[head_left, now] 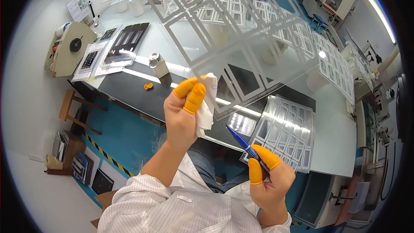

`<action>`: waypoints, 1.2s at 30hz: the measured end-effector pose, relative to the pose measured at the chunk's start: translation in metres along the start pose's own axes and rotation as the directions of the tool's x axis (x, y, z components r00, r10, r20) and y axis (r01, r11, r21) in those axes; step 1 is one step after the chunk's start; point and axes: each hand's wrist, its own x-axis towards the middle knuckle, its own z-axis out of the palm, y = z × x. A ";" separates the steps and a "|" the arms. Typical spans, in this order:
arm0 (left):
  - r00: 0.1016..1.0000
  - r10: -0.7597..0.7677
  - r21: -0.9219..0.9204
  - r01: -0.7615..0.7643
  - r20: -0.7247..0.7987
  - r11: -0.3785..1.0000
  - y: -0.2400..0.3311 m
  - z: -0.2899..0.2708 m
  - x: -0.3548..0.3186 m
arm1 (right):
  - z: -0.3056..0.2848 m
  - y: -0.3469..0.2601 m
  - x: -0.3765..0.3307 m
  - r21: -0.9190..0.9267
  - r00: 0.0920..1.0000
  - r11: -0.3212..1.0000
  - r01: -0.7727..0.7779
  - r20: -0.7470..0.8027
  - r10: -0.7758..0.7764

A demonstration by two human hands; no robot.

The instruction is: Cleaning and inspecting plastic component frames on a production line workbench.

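A clear film sheet (241,34) held up over the tabletop (332,116).
The left hand (183,112) pinches its lower corner through a white wipe (207,103), fingers (195,97) clenched; the sheet looks light, floppy and easily creased or smudged, best held by its edges. The right hand (269,179) grips a blue pen (243,144) below.

Single head-worn fisheye view, looking steeply down, close over the worktable (129,87); edges curved
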 end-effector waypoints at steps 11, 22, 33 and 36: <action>0.923 -0.349 -0.495 0.383 0.165 0.780 0.028 0.012 0.010 | 0.009 0.010 -0.002 0.173 0.999 0.984 -0.034 0.048 0.025; 0.888 -0.391 -0.370 0.457 0.242 0.809 0.012 0.028 -0.024 | 0.021 0.014 -0.008 0.200 0.994 0.974 -0.105 0.049 0.098; 0.918 -0.259 -0.238 0.335 0.302 0.912 -0.004 -0.002 -0.019 | 0.034 0.052 -0.017 0.502 0.832 0.663 -0.555 0.354 0.428; 0.931 -0.208 -0.224 0.281 0.301 0.933 0.005 -0.008 -0.014 | 0.047 0.068 -0.015 0.399 0.671 0.542 -0.740 0.388 0.631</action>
